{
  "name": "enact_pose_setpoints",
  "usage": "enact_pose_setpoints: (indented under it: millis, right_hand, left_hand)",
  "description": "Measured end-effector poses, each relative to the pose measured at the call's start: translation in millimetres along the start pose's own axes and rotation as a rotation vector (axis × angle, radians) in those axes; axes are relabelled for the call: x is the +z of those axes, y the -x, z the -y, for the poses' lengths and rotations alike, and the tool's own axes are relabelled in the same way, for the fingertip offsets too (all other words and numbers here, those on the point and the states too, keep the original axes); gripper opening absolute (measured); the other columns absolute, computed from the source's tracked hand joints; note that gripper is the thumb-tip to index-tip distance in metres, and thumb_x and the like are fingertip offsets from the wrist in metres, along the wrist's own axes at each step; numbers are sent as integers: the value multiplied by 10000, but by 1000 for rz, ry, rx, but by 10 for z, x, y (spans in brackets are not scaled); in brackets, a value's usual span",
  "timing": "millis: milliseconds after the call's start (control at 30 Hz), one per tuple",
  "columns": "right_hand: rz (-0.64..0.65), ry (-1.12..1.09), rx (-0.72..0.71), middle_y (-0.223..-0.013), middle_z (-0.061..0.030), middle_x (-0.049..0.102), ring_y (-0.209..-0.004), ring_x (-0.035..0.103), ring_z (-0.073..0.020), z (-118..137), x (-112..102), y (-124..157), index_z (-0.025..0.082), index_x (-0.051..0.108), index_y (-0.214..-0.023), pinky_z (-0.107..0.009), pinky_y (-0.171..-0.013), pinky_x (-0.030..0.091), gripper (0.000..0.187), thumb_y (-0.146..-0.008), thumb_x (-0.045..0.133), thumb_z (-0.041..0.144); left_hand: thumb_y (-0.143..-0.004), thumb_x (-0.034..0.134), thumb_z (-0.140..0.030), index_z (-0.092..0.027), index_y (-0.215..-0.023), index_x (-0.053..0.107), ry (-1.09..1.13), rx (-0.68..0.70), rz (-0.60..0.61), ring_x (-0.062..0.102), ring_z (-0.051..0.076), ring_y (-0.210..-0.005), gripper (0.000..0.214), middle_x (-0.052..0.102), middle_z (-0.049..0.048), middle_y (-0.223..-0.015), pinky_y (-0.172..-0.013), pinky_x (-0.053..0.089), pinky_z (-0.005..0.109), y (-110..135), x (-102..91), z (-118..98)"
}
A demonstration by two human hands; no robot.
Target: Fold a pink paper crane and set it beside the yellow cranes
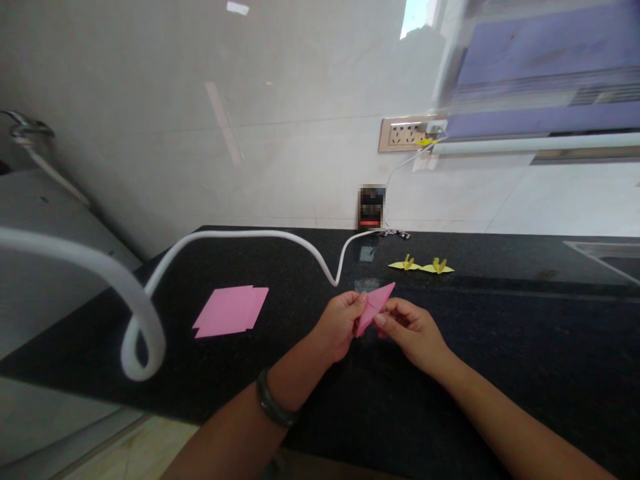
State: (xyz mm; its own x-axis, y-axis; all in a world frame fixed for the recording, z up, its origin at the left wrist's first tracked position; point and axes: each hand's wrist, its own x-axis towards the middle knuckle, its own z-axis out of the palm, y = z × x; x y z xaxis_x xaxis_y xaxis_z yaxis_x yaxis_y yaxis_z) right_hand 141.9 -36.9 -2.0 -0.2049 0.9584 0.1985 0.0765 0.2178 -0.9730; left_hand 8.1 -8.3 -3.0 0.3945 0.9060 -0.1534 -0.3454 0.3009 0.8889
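"White cable (153, 327) comes closest to the camera, looping over on the left. What do the hands have beyond it?"

"A pink folded paper (376, 308), between the two hands above the black desk (390, 407). The left hand (341, 325) pinches it at its left side, thumb on top."

"And the right hand (414, 335)?"

"Its thumb and bent fingers are close together at the paper's right edge. I can't tell whether they pinch it or only lie against it."

"Which way does the paper run?"

"Slantwise. Its long axis goes from a low point beside the left hand up to a sharp tip, away from the person and toward the right. That tip juts past the fingers of both hands."

"So which hand is nearer?"

"Left, I'd judge, with the surer hold; the right is nearer the long right-hand edge, so that edge seems the one to watch."

"Anything around them?"

"Pink sheets (230, 311) lie overlapped, well to the left of the left hand. Two yellow folded papers (437, 269) sit end to end beyond the right hand, farther back on the desk."
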Motion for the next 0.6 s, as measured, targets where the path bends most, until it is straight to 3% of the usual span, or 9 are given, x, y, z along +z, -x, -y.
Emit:
enact_pose_setpoints:
  millis: [600]
  right_hand:
    - [15, 42, -3, -617, -2, 529, -537, 488, -97, -17, -22, -10, 160, 532, -747, -224, -505, 425, 212, -740, 508, 370]
  left_hand:
    - [-696, 533, -376, -146, -734, 490, 158, -168, 84, 466, 88, -438, 236, 499, -10, -548, -416, 326, 206, -5, -12, -36]
